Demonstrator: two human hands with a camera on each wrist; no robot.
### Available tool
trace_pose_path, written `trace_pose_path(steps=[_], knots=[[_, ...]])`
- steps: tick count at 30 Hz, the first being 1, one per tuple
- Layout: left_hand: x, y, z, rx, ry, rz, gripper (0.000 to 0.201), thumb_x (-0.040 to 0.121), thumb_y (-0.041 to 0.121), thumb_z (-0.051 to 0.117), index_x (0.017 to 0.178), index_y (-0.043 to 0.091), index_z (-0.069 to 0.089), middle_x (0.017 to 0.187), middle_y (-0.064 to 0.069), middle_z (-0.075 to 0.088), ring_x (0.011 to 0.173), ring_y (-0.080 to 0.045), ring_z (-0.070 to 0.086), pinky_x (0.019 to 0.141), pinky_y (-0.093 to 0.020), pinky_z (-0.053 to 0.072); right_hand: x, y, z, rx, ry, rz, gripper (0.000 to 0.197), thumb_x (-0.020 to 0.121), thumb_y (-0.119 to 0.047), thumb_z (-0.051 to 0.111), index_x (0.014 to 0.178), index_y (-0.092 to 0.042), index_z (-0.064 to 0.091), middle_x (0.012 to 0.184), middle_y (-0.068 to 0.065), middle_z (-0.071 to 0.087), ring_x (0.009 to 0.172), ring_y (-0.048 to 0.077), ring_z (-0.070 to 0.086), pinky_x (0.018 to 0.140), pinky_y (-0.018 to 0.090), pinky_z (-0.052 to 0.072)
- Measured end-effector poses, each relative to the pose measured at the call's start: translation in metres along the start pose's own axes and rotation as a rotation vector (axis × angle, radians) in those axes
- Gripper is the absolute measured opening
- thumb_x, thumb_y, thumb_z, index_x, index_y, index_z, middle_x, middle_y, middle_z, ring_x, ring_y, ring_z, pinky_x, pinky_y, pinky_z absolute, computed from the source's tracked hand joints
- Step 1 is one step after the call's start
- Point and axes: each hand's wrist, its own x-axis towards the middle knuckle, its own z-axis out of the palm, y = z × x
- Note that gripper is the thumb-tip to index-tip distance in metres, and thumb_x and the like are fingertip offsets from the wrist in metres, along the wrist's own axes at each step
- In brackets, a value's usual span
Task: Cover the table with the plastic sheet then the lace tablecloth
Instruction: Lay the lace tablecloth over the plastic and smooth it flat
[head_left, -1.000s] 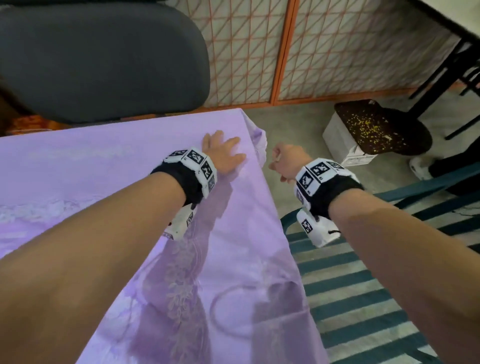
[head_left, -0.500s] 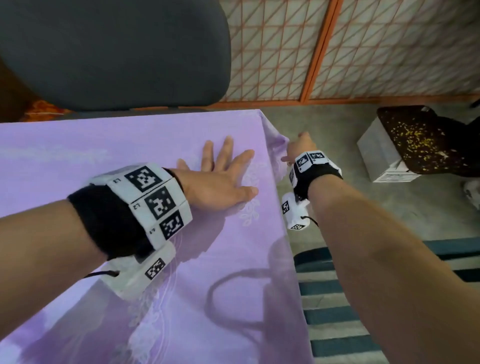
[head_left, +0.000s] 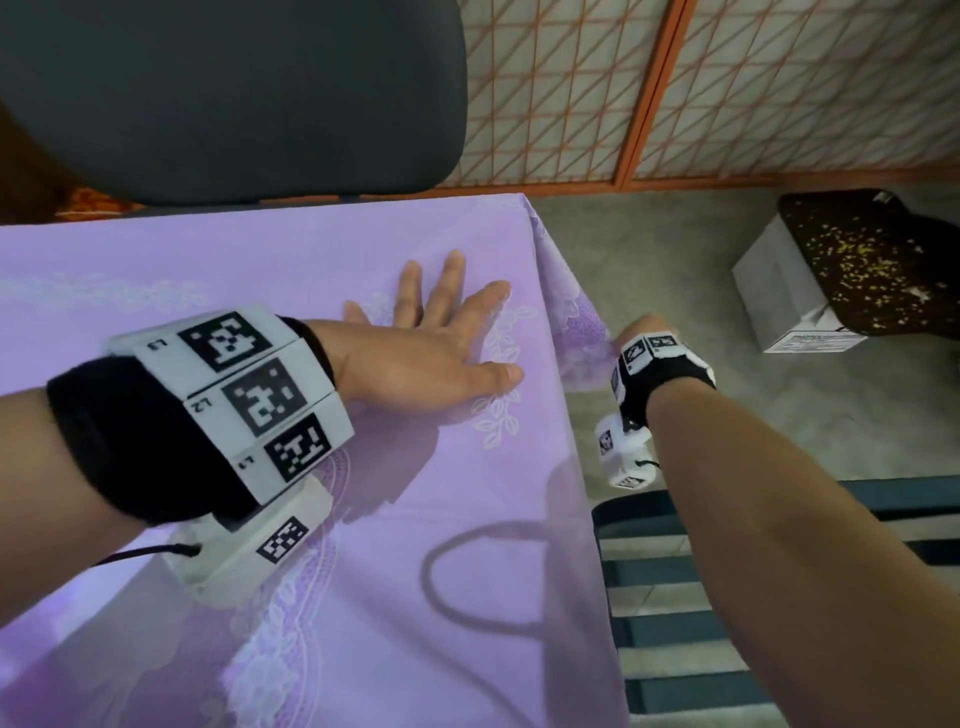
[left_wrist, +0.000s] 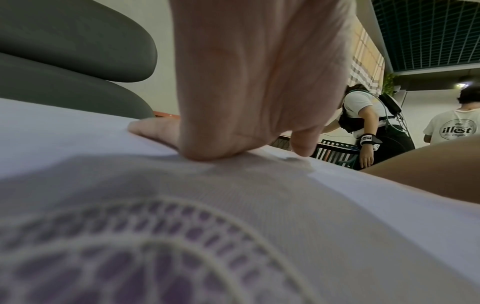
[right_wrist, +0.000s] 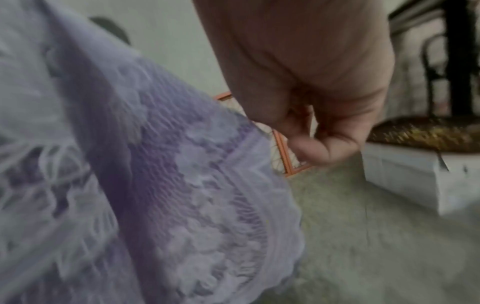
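Note:
The lilac lace tablecloth (head_left: 311, 571) lies spread over the table, and its far right corner hangs over the edge. A purple layer shows through the lace holes (left_wrist: 182, 257). My left hand (head_left: 441, 338) lies flat on the cloth near that corner with fingers spread, and its palm (left_wrist: 246, 82) presses down. My right hand (head_left: 641, 332) is off the table's right side, below the top. Its fingers are curled and pinch the hanging lace hem (right_wrist: 182, 185), which runs up to the right hand (right_wrist: 311, 102) and is drawn outward.
A grey padded chair back (head_left: 234, 93) stands behind the table's far edge. A lattice screen (head_left: 779, 78) closes the back. A white box under a dark speckled cloth (head_left: 789, 291) sits on the floor at right. A teal slatted seat (head_left: 675, 623) is beside the table. Two people (left_wrist: 363, 115) stand beyond.
My left hand has spread flat on the cloth. My right hand has sunk lower beside the table's edge, toward the hanging corner. Between half a second ago and now little moved.

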Motion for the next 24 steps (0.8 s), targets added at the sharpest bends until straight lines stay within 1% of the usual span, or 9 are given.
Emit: trace_pose_path(steps=[2,5,7,9,13,17,18,22,24], knots=[[-0.001,0.001,0.001,0.015,0.004,-0.003,0.079,0.089,0.065,0.032,0.143,0.048,-0.022,0.149,0.016,-0.041,0.141,-0.018,-0.037,0.111,-0.063,-0.011,0.003,-0.002,-0.006,0.111,0.105,0.008,0.031,0.079,-0.002,0.064,0.11,-0.001,0.062,0.113,0.014,0.062,0.109,0.034,0.062,0.088,0.039,0.051],[-0.002,0.001,0.001,0.025,0.002,-0.009,0.08,0.089,0.065,0.033,0.142,0.047,-0.024,0.149,0.015,-0.042,0.141,-0.019,-0.037,0.112,-0.063,-0.011,0.017,-0.02,-0.035,0.404,0.235,-0.256,0.047,0.085,0.005,0.045,0.13,-0.008,0.053,0.136,0.02,0.045,0.121,0.031,0.051,0.103,0.029,0.041],[-0.004,0.002,0.001,0.034,0.007,-0.012,0.079,0.089,0.065,0.032,0.143,0.047,-0.024,0.149,0.014,-0.041,0.141,-0.019,-0.036,0.112,-0.063,-0.011,0.007,-0.037,-0.058,0.484,0.223,-0.514,0.055,0.082,0.008,0.046,0.133,-0.011,0.049,0.133,0.015,0.046,0.106,0.02,0.055,0.09,0.008,0.041],[-0.004,0.002,0.001,0.038,0.019,-0.014,0.079,0.089,0.065,0.033,0.143,0.047,-0.023,0.15,0.014,-0.04,0.142,-0.02,-0.035,0.112,-0.063,-0.011,-0.003,-0.053,-0.071,0.527,0.148,-0.658,0.051,0.084,0.004,0.052,0.132,-0.013,0.05,0.119,0.011,0.054,0.074,0.003,0.053,0.06,-0.006,0.038],[-0.003,0.003,0.002,0.037,0.026,-0.026,0.079,0.089,0.065,0.035,0.144,0.048,-0.02,0.151,0.014,-0.038,0.143,-0.02,-0.033,0.111,-0.062,-0.011,-0.01,-0.069,-0.063,0.457,0.25,-0.633,0.012,0.089,-0.009,0.052,0.092,-0.001,0.061,0.085,0.016,0.059,0.056,0.014,0.052,0.057,0.027,0.042],[-0.004,0.004,0.002,0.03,0.04,-0.031,0.079,0.089,0.064,0.037,0.145,0.047,-0.017,0.153,0.014,-0.034,0.145,-0.02,-0.029,0.113,-0.063,-0.009,-0.013,-0.072,-0.053,0.56,0.325,-0.558,0.013,0.091,-0.007,0.047,0.081,-0.007,0.053,0.074,0.019,0.055,0.039,0.013,0.048,0.035,0.023,0.044],[-0.003,0.005,0.002,0.019,0.048,-0.031,0.079,0.089,0.063,0.038,0.145,0.047,-0.015,0.154,0.014,-0.033,0.145,-0.02,-0.029,0.113,-0.064,-0.009,-0.016,-0.074,-0.056,0.538,0.334,-0.531,0.012,0.091,-0.006,0.045,0.083,-0.005,0.055,0.075,0.019,0.053,0.046,0.023,0.048,0.038,0.027,0.047],[-0.007,0.005,0.003,-0.002,0.065,-0.01,0.081,0.088,0.063,0.041,0.146,0.047,-0.013,0.154,0.013,-0.034,0.144,-0.02,-0.031,0.113,-0.065,-0.009,-0.018,-0.082,-0.069,0.398,0.331,-0.483,0.025,0.089,-0.004,0.044,0.107,-0.003,0.061,0.103,0.024,0.064,0.078,0.02,0.048,0.082,0.038,0.054],[-0.008,0.004,-0.001,0.0,0.085,0.023,0.078,0.089,0.06,0.042,0.147,0.047,-0.008,0.155,0.012,-0.031,0.145,-0.02,-0.028,0.113,-0.064,-0.007,-0.018,-0.081,-0.073,0.381,0.316,-0.455,0.027,0.086,0.0,0.042,0.105,-0.002,0.061,0.106,0.026,0.065,0.079,0.023,0.054,0.084,0.042,0.055]])
